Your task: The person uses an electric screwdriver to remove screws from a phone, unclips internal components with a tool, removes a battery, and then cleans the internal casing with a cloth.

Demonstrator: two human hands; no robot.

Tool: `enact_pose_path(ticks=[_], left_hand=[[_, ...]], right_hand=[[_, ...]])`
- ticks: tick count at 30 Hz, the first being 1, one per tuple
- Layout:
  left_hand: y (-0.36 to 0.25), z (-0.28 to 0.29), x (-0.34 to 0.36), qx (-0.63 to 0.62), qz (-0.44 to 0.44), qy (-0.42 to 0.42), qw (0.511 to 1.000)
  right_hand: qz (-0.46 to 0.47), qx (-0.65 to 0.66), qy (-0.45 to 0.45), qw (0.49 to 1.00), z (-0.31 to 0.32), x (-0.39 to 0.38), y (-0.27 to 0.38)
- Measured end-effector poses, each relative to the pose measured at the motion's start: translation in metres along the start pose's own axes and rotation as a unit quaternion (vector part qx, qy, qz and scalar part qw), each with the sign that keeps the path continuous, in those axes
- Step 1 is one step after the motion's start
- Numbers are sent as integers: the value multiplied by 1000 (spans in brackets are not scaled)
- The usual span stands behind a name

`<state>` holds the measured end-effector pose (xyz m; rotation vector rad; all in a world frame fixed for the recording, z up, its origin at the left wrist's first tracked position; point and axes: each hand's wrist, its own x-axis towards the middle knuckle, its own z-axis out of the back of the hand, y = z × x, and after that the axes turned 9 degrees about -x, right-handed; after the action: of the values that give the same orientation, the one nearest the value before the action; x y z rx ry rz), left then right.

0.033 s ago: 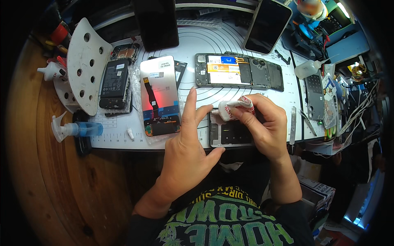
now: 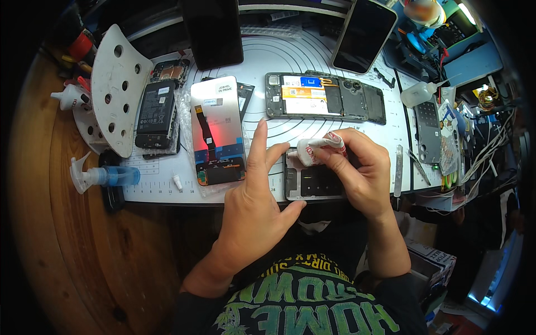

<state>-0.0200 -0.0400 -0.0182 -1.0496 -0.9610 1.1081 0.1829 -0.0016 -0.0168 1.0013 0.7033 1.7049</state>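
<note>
My right hand (image 2: 363, 170) is closed round a crumpled white glue tube (image 2: 306, 152) with red print. The tube's nozzle end points left, above the upper left corner of a dark phone frame (image 2: 298, 187) lying at the table's near edge. My left hand (image 2: 252, 204) straddles the left end of that frame, with a bent finger at its upper corner and the thumb at its lower edge. Its index finger stretches upward, away from the frame. The right part of the frame is hidden behind my right hand.
Beyond my hands lies an opened phone (image 2: 304, 100) with its battery showing. A phone screen (image 2: 215, 117) lies face down at the left, near a small white cap (image 2: 177, 182) and a blue spray bottle (image 2: 114, 176). Tweezers (image 2: 419, 166) lie at the right.
</note>
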Motion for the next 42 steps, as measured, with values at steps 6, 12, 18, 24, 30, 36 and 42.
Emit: enact_pose_path(ticks=[6,12,18,24,30,36,42], left_hand=[[0,0,0,-2,6,3,1000],[0,0,0,-1,3,1,1000],[0,0,0,-1,4,0,1000],[0,0,0,6,5,0,1000],[0,-1,0,-2,3,-2,1000],[-1,-1,1,-7,9,-3,1000],[-1,-1,1,-13,11,-5,1000]], right_hand=[[-4,0,2,1000,1,-1,-2],[6,-4,-1,1000,1,-1,-2],[2,-11,-2,1000,1,-1,-2],[10,-27,-20,999,-1,-1,0],[16,-33,-6,999,2,-2,-1],[17,-31,1,999,3,-1,0],[24,-54,-9,998,2,-1,2]])
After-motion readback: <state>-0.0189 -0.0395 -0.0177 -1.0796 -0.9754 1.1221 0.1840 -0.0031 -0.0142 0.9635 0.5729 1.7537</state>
